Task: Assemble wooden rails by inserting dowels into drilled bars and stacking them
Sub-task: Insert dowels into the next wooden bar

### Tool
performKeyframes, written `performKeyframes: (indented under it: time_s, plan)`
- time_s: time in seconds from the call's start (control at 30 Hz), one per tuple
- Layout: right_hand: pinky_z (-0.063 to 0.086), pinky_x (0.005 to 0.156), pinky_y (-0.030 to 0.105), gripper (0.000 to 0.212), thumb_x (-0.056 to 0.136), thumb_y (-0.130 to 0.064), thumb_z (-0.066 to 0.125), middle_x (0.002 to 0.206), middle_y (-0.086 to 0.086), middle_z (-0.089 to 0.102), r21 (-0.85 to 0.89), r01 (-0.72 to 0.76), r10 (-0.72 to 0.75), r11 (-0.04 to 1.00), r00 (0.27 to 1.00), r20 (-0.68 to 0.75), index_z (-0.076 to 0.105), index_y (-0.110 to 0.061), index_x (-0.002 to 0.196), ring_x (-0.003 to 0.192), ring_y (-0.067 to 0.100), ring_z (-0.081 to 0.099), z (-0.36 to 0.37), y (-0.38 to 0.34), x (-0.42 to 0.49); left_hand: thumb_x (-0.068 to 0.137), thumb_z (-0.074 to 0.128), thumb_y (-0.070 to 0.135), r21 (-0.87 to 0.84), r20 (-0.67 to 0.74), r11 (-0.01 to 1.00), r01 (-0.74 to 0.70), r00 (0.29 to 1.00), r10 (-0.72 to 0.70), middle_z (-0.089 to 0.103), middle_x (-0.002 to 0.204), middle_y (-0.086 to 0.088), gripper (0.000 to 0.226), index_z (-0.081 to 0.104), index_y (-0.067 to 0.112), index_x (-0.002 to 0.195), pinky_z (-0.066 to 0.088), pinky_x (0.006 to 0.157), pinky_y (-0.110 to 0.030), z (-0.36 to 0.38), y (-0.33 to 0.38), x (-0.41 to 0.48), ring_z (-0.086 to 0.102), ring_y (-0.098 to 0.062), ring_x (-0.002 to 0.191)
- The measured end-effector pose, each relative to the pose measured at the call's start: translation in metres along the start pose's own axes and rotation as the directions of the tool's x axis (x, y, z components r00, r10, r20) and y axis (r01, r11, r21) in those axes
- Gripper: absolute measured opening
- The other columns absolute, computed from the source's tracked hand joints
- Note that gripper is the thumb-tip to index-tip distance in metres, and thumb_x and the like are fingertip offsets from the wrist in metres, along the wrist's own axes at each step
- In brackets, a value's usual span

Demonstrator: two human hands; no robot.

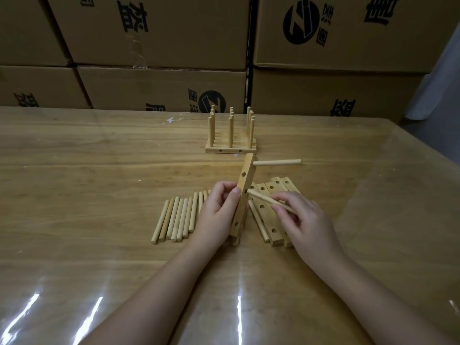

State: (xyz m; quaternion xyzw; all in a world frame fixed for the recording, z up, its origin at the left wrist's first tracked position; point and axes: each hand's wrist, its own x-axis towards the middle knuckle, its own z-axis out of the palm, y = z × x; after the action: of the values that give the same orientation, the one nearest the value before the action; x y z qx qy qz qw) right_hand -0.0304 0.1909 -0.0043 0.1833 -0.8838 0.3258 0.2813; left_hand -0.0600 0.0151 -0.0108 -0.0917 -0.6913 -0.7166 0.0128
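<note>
**A:** What's behind the work?

**B:** Stacked cardboard boxes (149, 33) with black print fill the whole back. In front of them is a wide wooden table (74, 170) under a glossy clear sheet.

**A:** And on it?

**B:** Toward the far side stand the finished rails (230, 145). They are flat bars set side by side, with dowels rising upright from them in three rows. Nearer, right of centre, a row of drilled bars (267, 195) lies flat with the holes facing up. To their left, a row of loose dowels (178, 217) lies side by side.

**A:** What about the hands?

**B:** The left hand (216, 212) grips the upright bar (245, 180), standing it on end between those two rows. The thumb presses the near face and the fingers curl around behind. The right hand (306, 220) pinches the angled dowel (261, 198) between thumb and fingertips. The dowel's tip meets the bar's middle hole from the right, but I can't tell how deep it sits.

**A:** Is anything already in that bar?

**B:** Yes, the top dowel (276, 162) juts sideways to the right from the highest hole, roughly level above the table. The bar's near face also shows two small side holes, one high and one low.
</note>
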Motion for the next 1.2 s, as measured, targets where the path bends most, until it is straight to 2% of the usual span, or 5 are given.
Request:
performKeyframes:
  time_s: [0.3, 0.77, 0.93, 1.07, 1.2]
  plan:
    - [0.048, 0.065, 0.036, 0.019, 0.087, -0.018, 0.057, 0.08, -0.003, 0.064, -0.103, 0.103, -0.101, 0.989, 0.995, 0.02, 0.068, -0.009, 0.101, 0.067, 0.011, 0.057, -0.0023, -0.0045, 0.0009, 0.097, 0.05, 0.021, 0.033, 0.028, 0.999, 0.001, 1.0, -0.002, 0.066, 0.086, -0.008, 0.008, 0.057, 0.017, 0.098, 0.053, 0.057, -0.026, 0.0011, -0.0004, -0.0009, 0.065, -0.015, 0.07]
    - [0.048, 0.059, 0.029, 0.012, 0.088, -0.014, 0.062, 0.081, -0.011, 0.062, 0.078, -0.054, 0.055, 0.995, 0.998, -0.006, 0.069, -0.011, 0.097, 0.068, 0.008, 0.057, -0.0009, -0.0079, 0.0006, 0.097, 0.051, 0.025, 0.164, 0.042, 0.981, -0.099, 0.995, 0.093, 0.066, 0.076, 0.005, 0.006, 0.057, 0.024, 0.094, 0.055, 0.058, -0.039, 0.0018, 0.0, -0.0061, 0.065, -0.02, 0.067]
    - [0.041, 0.05, 0.019, 0.01, 0.089, -0.023, 0.059, 0.07, -0.012, 0.059, 0.207, -0.19, 0.18, 0.96, 0.982, 0.064, 0.066, -0.022, 0.096, 0.064, 0.006, 0.055, 0.0037, -0.0049, -0.0012, 0.097, 0.052, 0.022, 0.208, 0.001, 0.967, -0.145, 0.989, 0.148, 0.066, 0.078, -0.007, 0.006, 0.057, 0.024, 0.095, 0.054, 0.059, -0.047, 0.0049, 0.0009, -0.0075, 0.064, -0.031, 0.071]
    - [0.044, 0.054, 0.017, 0.021, 0.086, -0.04, 0.054, 0.073, -0.009, 0.054, 0.376, -0.27, 0.243, 0.887, 0.963, 0.119, 0.052, -0.039, 0.106, 0.063, 0.003, 0.053, 0.0039, -0.0041, 0.0003, 0.097, 0.052, 0.018, 0.101, -0.02, 0.992, -0.071, 0.997, 0.073, 0.067, 0.084, -0.002, 0.007, 0.059, 0.02, 0.097, 0.057, 0.058, -0.034, 0.0038, 0.0025, -0.0054, 0.067, -0.021, 0.077]
    - [0.045, 0.066, 0.011, 0.022, 0.089, -0.042, 0.055, 0.084, -0.005, 0.056, 0.433, -0.241, 0.267, 0.869, 0.964, 0.0, 0.05, -0.039, 0.11, 0.077, 0.003, 0.055, -0.0002, -0.0024, 0.0011, 0.097, 0.05, 0.017, 0.025, -0.08, 0.998, -0.061, 0.995, 0.063, 0.063, 0.085, -0.011, 0.009, 0.058, 0.02, 0.096, 0.052, 0.052, -0.025, 0.0019, 0.0027, -0.0028, 0.062, -0.015, 0.07]
